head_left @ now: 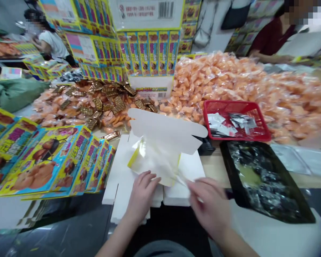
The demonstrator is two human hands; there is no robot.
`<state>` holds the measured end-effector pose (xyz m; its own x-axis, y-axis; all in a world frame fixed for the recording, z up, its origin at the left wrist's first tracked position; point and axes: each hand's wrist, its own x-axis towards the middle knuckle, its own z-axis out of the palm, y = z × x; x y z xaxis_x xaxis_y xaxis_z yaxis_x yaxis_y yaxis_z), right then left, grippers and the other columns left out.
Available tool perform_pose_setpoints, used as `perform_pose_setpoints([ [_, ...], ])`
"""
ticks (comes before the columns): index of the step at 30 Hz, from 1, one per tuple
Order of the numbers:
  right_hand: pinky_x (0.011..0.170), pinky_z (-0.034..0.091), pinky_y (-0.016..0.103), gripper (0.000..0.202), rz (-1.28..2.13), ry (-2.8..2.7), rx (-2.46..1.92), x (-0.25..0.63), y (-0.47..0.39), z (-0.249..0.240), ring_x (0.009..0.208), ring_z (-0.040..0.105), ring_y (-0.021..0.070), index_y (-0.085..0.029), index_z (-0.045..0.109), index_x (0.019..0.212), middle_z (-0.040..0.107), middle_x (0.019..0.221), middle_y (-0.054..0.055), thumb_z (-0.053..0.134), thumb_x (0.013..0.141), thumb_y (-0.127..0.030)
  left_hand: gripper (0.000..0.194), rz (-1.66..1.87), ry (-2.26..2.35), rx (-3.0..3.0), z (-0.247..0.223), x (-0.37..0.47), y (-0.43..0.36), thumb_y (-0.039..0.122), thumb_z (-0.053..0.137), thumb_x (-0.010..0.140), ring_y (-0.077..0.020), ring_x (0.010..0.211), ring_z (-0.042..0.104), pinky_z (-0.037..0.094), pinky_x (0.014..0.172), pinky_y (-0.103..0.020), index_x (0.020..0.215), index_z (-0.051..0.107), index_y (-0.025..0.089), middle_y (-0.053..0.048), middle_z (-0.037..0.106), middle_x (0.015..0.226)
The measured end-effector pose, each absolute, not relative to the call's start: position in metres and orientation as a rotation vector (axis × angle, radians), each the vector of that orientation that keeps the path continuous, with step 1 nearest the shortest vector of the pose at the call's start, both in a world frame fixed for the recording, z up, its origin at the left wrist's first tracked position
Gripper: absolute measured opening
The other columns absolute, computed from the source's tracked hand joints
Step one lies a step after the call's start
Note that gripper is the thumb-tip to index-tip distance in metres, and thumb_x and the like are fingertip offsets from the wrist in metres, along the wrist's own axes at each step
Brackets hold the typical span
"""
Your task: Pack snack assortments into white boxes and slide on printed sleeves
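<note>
The right grip (208, 207), blurred at the lower right of centre, is pinched on a gathered end of clear plastic (155, 160), which stretches toward the middle of the frame. The left grip (143, 196), just left of the lower centre, lies with its fingers spread at the near edge of that plastic; whether it is closed on anything I cannot tell. The clear plastic sits at the centre of the frame over an open box (166, 130), whose white flap stands up behind it and whose yellow edges show at the sides. Beneath are white flat cartons (123, 192).

On the desk (214, 166), right of centre, a red basket (231, 104) holds small silvery packets (242, 121). Nearer, a black tray (230, 175) carries shiny, dark wrapped items. Orange wrapped pieces (216, 78) are heaped across the upper right, and gold-brown packets (120, 103) lie on more such pieces left of the upper middle. Printed boxes (42, 160) lean in a row at the left edge; cartons (149, 53) are stacked at the top centre.
</note>
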<state>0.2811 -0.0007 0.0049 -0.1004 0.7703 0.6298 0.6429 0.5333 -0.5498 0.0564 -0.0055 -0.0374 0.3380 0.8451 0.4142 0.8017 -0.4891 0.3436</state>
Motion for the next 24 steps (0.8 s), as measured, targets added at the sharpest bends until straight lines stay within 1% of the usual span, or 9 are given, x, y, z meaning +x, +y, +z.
perform_pose_setpoints([
  [3, 0.090, 0.045, 0.039, 0.024, 0.125, -2.121, -1.267, 0.242, 0.016, -0.009, 0.084, 0.061, 0.0210, -0.021, 0.070, 0.103, 0.068, 0.075, 0.005, 0.050, 0.091, -0.014, 0.021, 0.823, 1.500, 2.507, -0.041, 0.050, -0.008, 0.014, 0.051, 0.094, -0.0189, 0.098, 0.058, 0.043, 0.092, -0.037, 0.108, 0.064, 0.022, -0.003, 0.068, 0.099],
  [6, 0.109, 0.030, 0.047, 0.026, 0.226, -2.419, -1.425, 0.224, 0.041, -0.018, 0.090, 0.059, 0.0213, -0.020, 0.072, 0.090, 0.066, 0.073, 0.005, 0.046, 0.095, -0.020, 0.017, 0.746, 1.477, 2.540, -0.040, 0.056, -0.011, 0.017, 0.052, 0.094, -0.0166, 0.090, 0.059, 0.042, 0.087, -0.035, 0.103, 0.065, 0.023, -0.002, 0.069, 0.095],
  [8, 0.114, 0.022, 0.049, 0.030, 0.271, -2.508, -1.475, 0.223, 0.043, -0.019, 0.097, 0.057, 0.0221, -0.020, 0.071, 0.086, 0.066, 0.081, 0.006, 0.045, 0.097, -0.028, 0.018, 0.742, 1.462, 2.563, -0.038, 0.060, -0.013, 0.016, 0.051, 0.094, -0.0164, 0.089, 0.060, 0.042, 0.086, -0.035, 0.101, 0.066, 0.022, -0.002, 0.069, 0.095],
  [10, 0.115, 0.019, 0.049, 0.033, 0.289, -2.519, -1.469, 0.226, 0.036, -0.016, 0.103, 0.055, 0.0224, -0.020, 0.071, 0.086, 0.067, 0.090, 0.007, 0.044, 0.098, -0.033, 0.020, 0.791, 1.438, 2.573, -0.036, 0.061, -0.015, 0.015, 0.048, 0.095, -0.0171, 0.089, 0.060, 0.043, 0.085, -0.035, 0.102, 0.065, 0.021, -0.003, 0.069, 0.096],
  [12, 0.116, 0.019, 0.048, 0.030, 0.321, -2.471, -1.413, 0.233, 0.027, -0.011, 0.112, 0.052, 0.0224, -0.021, 0.071, 0.094, 0.066, 0.103, 0.007, 0.046, 0.097, -0.035, 0.021, 0.855, 1.418, 2.576, -0.037, 0.060, -0.014, 0.017, 0.046, 0.096, -0.0181, 0.089, 0.061, 0.045, 0.083, -0.034, 0.104, 0.065, 0.019, -0.005, 0.069, 0.097],
  [14, 0.114, 0.025, 0.046, 0.027, 0.350, -2.369, -1.365, 0.246, 0.023, -0.007, 0.115, 0.051, 0.0215, -0.022, 0.069, 0.106, 0.065, 0.111, 0.007, 0.048, 0.096, -0.036, 0.021, 0.876, 1.369, 2.598, -0.039, 0.059, -0.009, 0.019, 0.045, 0.096, -0.0186, 0.087, 0.061, 0.047, 0.080, -0.033, 0.105, 0.064, 0.020, -0.005, 0.068, 0.097],
  [16, 0.105, 0.036, 0.041, 0.027, 0.344, -2.195, -1.424, 0.272, 0.022, -0.004, 0.108, 0.055, 0.0202, -0.021, 0.066, 0.113, 0.066, 0.109, 0.008, 0.048, 0.096, -0.032, 0.021, 0.864, 1.290, 2.624, -0.041, 0.060, -0.004, 0.018, 0.046, 0.096, -0.0182, 0.087, 0.062, 0.048, 0.079, -0.032, 0.107, 0.063, 0.021, -0.005, 0.068, 0.097],
  [19, 0.090, 0.045, 0.034, 0.027, 0.267, -1.915, -1.694, 0.338, 0.023, -0.002, 0.096, 0.058, 0.0207, -0.019, 0.069, 0.105, 0.068, 0.097, 0.008, 0.044, 0.095, -0.025, 0.019, 0.862, 1.222, 2.623, -0.044, 0.060, 0.001, 0.018, 0.047, 0.095, -0.0184, 0.089, 0.063, 0.050, 0.080, -0.032, 0.108, 0.061, 0.020, -0.005, 0.067, 0.098],
  [24, 0.081, 0.043, 0.032, 0.033, -0.021, -1.544, -2.345, 0.474, 0.027, 0.000, 0.087, 0.059, 0.0225, -0.015, 0.069, 0.088, 0.069, 0.089, 0.011, 0.042, 0.095, -0.032, 0.017, 0.879, 1.208, 2.634, -0.056, 0.051, 0.005, 0.026, 0.049, 0.096, -0.0190, 0.087, 0.064, 0.051, 0.081, -0.033, 0.107, 0.061, 0.020, -0.005, 0.067, 0.096],
])
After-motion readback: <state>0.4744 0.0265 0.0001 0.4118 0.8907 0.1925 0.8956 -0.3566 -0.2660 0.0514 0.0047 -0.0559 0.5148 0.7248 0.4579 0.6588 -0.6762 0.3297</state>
